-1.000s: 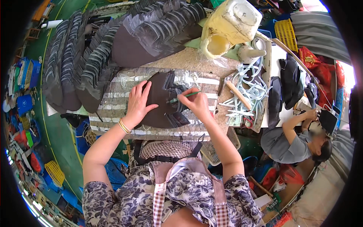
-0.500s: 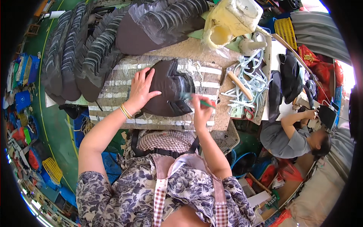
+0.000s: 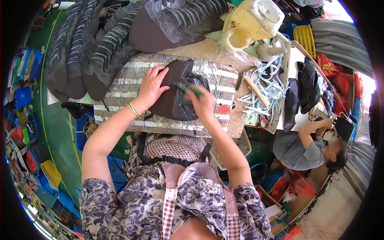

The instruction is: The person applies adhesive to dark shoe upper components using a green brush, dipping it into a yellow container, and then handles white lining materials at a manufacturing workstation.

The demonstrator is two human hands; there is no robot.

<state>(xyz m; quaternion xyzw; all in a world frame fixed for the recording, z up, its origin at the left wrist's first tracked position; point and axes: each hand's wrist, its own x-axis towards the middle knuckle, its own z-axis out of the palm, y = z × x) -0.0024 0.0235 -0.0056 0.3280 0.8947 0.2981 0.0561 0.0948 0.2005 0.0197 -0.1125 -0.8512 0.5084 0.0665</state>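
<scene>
A small stack of dark brown cut pieces (image 3: 166,105), with stepped black edges fanned out on its right side, lies on a worn board (image 3: 121,96) with white stripes. My left hand (image 3: 152,85) rests on the stack's left part, palm down with fingers and thumb spread. In my right hand (image 3: 203,106) is a green-handled brush (image 3: 195,90), gripped between the fingers and slightly blurred. Its head is over the stepped edges near the middle of the stack and looks to be touching them.
Long fanned rows of similar dark pieces (image 3: 108,54) lie at the far left and back. A yellowed plastic container (image 3: 240,38) stands at the back right. Pale strips (image 3: 269,80) and a wooden-handled tool (image 3: 256,91) lie to the right. A co-worker (image 3: 300,148) sits farther right.
My right hand and the brush have moved left and away from me across the stepped edges. My left hand stays on the stack. The whole view has shifted slightly.
</scene>
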